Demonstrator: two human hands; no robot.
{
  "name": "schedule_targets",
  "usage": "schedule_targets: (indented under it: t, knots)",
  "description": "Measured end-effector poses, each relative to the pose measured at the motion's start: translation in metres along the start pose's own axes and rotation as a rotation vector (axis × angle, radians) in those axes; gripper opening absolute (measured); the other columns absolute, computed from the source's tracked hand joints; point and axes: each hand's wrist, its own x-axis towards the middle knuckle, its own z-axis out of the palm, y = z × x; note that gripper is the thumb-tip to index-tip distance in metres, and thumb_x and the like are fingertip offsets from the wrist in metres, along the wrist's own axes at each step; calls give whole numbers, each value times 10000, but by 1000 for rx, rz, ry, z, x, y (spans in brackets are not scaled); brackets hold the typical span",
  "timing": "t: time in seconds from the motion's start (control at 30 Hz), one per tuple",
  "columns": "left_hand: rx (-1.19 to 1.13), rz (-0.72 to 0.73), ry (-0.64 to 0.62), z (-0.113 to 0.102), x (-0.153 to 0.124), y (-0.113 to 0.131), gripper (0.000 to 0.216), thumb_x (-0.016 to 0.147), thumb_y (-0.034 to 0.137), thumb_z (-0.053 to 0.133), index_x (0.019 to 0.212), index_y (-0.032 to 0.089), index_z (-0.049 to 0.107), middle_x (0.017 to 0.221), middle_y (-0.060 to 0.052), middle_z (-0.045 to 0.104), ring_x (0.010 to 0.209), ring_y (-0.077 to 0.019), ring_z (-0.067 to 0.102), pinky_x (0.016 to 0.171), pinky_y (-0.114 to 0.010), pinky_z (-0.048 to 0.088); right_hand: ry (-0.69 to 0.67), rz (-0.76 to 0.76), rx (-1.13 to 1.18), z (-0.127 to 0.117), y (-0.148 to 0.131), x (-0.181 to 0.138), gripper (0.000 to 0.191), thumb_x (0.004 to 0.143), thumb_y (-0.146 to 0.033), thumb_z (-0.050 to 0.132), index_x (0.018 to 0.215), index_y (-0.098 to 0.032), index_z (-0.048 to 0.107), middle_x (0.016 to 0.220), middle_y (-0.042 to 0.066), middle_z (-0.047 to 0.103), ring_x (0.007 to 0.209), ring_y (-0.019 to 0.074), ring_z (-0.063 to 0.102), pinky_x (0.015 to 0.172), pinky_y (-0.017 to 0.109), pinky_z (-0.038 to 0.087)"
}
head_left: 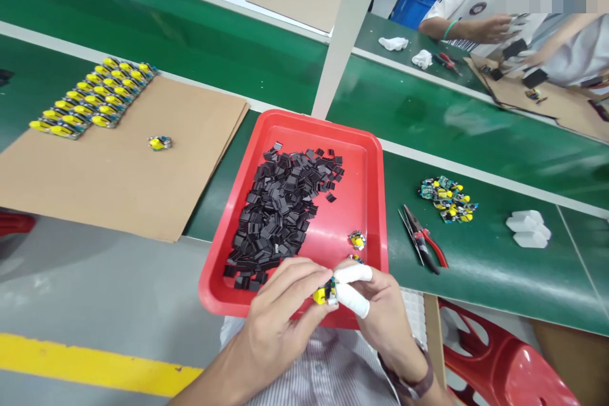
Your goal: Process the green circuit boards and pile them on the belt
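Observation:
Over the near edge of a red tray [375, 190], my left hand [280, 304] and my right hand [380, 304] pinch one small circuit board [326, 293] with a yellow component on it. White covers sit on the thumb and a finger of my right hand. Many small black folded pieces [280, 203] lie heaped in the tray's left part. Another circuit board [356, 240] with a yellow part rests at the tray's right side, and one more is partly hidden behind my right hand.
On cardboard [143, 184] at left stand rows of boards [95, 98] and a single board [160, 143]. Pliers [423, 235], tweezers [410, 233], a board pile [447, 198] and white finger covers [528, 228] lie right. A red stool [514, 355] stands below. Another person's hands [495, 30] work opposite.

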Motion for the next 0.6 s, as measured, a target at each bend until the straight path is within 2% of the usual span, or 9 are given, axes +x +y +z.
schedule_targets:
  t: [0.1,0.2,0.33,0.47,0.6]
  knots:
    - [73,-24,79,0,-2,-2,412,862,15,734,1246,145,663,1136,-96,685,1061,-208,663,918,-370,596,32,-18,-12,4,6,-2,278,872,-212,809,1125,-325,798,992,23,793,887,185,750,852,308,632]
    - [159,-51,154,2,-2,-3,375,856,-7,713,1198,144,678,1149,-90,676,1064,-190,669,951,-339,583,13,-121,-120,10,9,-5,399,871,-173,799,1224,-352,755,1148,38,762,1052,203,726,953,318,609]
    - [221,28,202,5,-2,-2,391,843,-49,696,1188,135,678,1141,-94,694,1083,-207,673,966,-362,588,-15,-293,-262,16,7,-8,403,911,-123,729,1235,-362,744,1178,44,710,1097,196,679,976,311,580]
    - [294,105,216,7,-2,-2,469,827,-77,699,1251,118,654,1172,-112,695,1132,-243,661,984,-405,586,-78,-274,-170,24,6,-6,440,879,-140,771,1260,-353,718,1239,61,671,1144,234,655,1021,385,554]
    - [342,168,145,11,5,-4,462,869,-43,665,1287,154,652,1212,-99,690,1147,-243,669,989,-383,584,-13,-331,-99,22,6,5,345,800,-195,855,1114,-305,764,1090,46,718,990,213,703,908,350,594]
